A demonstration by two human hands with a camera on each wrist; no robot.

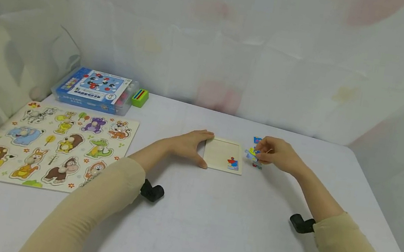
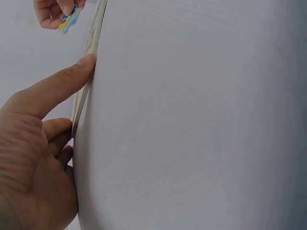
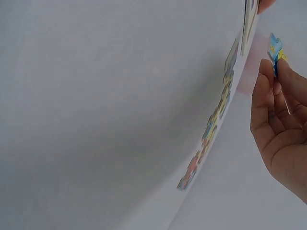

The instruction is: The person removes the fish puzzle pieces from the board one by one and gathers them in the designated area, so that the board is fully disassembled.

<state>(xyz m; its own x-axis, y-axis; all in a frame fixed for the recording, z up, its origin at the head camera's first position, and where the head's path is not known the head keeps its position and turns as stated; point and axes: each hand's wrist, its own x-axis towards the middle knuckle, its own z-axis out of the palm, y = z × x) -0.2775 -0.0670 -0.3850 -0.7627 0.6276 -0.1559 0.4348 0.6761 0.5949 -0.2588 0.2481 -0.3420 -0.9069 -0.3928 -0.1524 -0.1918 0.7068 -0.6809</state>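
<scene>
A small square wooden puzzle tray (image 1: 217,154) lies on the table with one red-and-blue jigsaw piece (image 1: 233,164) in its near right corner. My left hand (image 1: 187,145) holds the tray at its left side, thumb by the near corner and fingers by the far one. To the right of the tray, my right hand (image 1: 279,154) pinches a blue-and-yellow jigsaw piece (image 3: 274,50) between thumb and fingertips, raised off the table. Loose jigsaw pieces (image 3: 209,132) lie in a row below that hand, partly hidden by it in the head view.
An animal peg puzzle board (image 1: 46,144) covers the table's left side. Behind it are a blue molecule-model box (image 1: 91,89) and a small green block (image 1: 140,98). A patterned curtain (image 1: 240,43) hangs along the back of the white table (image 1: 208,229).
</scene>
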